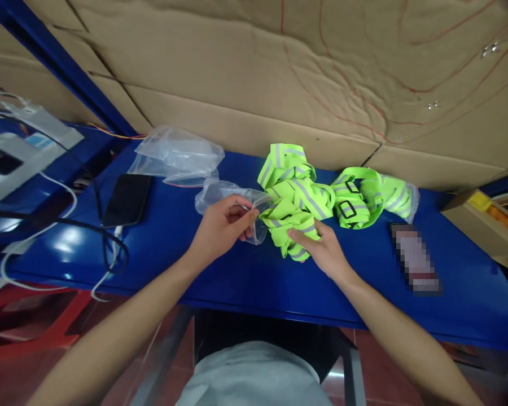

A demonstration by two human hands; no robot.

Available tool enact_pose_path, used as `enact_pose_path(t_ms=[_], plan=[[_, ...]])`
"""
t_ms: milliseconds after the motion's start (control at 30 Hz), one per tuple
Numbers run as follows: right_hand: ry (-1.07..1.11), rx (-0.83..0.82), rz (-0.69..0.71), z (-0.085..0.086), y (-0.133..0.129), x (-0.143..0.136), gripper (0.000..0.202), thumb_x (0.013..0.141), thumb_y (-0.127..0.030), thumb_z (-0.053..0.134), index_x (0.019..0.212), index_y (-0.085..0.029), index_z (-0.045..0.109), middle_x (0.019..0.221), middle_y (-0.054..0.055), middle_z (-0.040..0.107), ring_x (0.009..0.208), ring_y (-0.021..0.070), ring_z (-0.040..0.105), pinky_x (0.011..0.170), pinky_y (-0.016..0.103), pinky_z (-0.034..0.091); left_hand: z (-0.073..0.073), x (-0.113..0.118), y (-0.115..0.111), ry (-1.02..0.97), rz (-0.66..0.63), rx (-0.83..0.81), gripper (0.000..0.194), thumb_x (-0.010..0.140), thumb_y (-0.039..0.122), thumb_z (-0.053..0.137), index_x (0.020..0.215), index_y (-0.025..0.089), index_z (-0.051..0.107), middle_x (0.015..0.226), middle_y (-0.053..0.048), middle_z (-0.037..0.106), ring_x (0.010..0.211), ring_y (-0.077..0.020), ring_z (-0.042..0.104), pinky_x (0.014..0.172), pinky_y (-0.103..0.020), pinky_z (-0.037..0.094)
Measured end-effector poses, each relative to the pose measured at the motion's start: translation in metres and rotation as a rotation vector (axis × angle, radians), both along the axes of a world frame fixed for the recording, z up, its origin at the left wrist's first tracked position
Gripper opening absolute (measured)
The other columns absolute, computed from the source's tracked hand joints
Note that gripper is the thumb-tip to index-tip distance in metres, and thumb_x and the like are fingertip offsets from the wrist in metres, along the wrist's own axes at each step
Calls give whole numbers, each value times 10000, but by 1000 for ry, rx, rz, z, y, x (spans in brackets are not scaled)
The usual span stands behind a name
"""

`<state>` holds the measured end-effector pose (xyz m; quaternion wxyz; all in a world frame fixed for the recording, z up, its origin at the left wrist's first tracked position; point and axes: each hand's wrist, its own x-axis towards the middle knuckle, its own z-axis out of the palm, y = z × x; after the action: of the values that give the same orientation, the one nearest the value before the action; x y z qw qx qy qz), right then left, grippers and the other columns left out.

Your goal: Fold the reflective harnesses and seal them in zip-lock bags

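Note:
My left hand (pixel 226 225) pinches the edge of a clear plastic bag (pixel 257 228), thumb against fingers. In my right hand (pixel 327 251) is a folded bundle of neon yellow-green reflective strap (pixel 294 228) with grey stripes, the thumb lying across its front. The bundle's left end meets the bag's mouth; whether it is inside the bag I cannot tell. Behind it lie more loose reflective straps (pixel 287 160). To the right sits another strap bundle (pixel 351 206) with black buckles, and beside that a strap packed in a clear bag (pixel 395 197).
A stack of clear bags (pixel 178 152) lies at the back left of the blue table (pixel 254 287). A black phone (pixel 127 198) and white cables (pixel 74 197) are at left, near a power strip (pixel 51 124). Another phone (pixel 415 256) and a cardboard box (pixel 474 225) are at right.

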<state>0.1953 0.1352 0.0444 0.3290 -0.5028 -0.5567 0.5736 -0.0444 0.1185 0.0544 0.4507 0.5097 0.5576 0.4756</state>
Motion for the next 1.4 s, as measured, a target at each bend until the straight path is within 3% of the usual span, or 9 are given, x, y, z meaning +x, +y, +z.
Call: enact_pose_path(t_ms=[67, 133, 267, 367, 500, 633, 833, 1167, 1400], plan=[[-55, -3, 54, 1, 2, 4, 538, 792, -615, 841, 1121, -194, 781, 885, 37, 806, 634, 213, 703, 520, 305, 566, 1, 8, 0, -98, 2, -13, 405, 840, 484, 808, 1003, 208, 562, 635, 21, 679, 503, -156, 647, 466, -233, 516], [-99, 87, 148, 4, 3, 7, 515, 813, -595, 837, 1140, -201, 781, 955, 33, 818, 749, 224, 742, 647, 313, 598, 1, 14, -3, -91, -42, -33, 403, 865, 473, 785, 1077, 218, 556, 633, 38, 661, 481, -150, 624, 441, -229, 505], [-169, 195, 334, 10, 7, 14, 506, 820, -565, 851, 1161, -198, 780, 1059, 26, 821, 917, 239, 759, 803, 316, 583, 5, 9, -16, 184, -237, 25, 416, 977, 471, 666, 1297, 222, 573, 697, 37, 664, 527, -155, 637, 500, -254, 531], [-166, 215, 362, 11, 9, 18, 517, 838, -554, 838, 1203, -194, 771, 1094, 33, 819, 947, 246, 761, 829, 330, 587, 13, -12, -21, 707, -380, 342, 674, 903, 400, 802, 1495, 259, 513, 1098, -68, 761, 985, -251, 750, 904, -397, 607], [-143, 263, 434, 12, 9, 18, 507, 851, -525, 833, 1236, -205, 754, 1122, 33, 815, 998, 253, 767, 878, 339, 583, 15, -28, -8, 1228, -517, 604, 1143, 725, 415, 958, 1649, 218, 314, 1657, -234, 448, 1547, -425, 418, 1257, -654, 296], [-172, 248, 428, 10, 9, 16, 498, 855, -541, 821, 1213, -208, 723, 1115, 31, 799, 1009, 260, 750, 883, 349, 562, 9, -17, 7, 1225, -623, 591, 1089, 827, 534, 850, 1654, 148, 256, 1534, -224, 588, 1445, -355, 555, 1303, -606, 219], [-126, 189, 158, 1, 13, 13, 574, 805, -514, 860, 1204, -227, 564, 1146, 34, 724, 1076, 240, 672, 954, 363, 527, 4, 6, 12, 1265, -551, 679, 1003, 868, 549, 810, 1614, 102, 310, 1484, -237, 612, 1386, -378, 587, 1257, -596, 290], [-107, 332, 211, 0, 8, 12, 397, 1015, -427, 634, 1364, -238, 630, 1369, 109, 630, 1349, 253, 573, 1205, 423, 429, -11, 16, 8, 1253, -460, 691, 884, 952, 593, 679, 1617, 142, 310, 1461, -211, 639, 1351, -374, 609, 1247, -588, 302], [79, 99, -10, -8, 6, 3, 474, 824, -441, 848, 1121, -269, 521, 1026, 8, 658, 952, 180, 661, 812, 303, 581, -4, 22, 7, 1231, -426, 777, 768, 946, 516, 696, 1533, 111, 410, 1378, -212, 693, 1267, -372, 658, 1145, -555, 421]])
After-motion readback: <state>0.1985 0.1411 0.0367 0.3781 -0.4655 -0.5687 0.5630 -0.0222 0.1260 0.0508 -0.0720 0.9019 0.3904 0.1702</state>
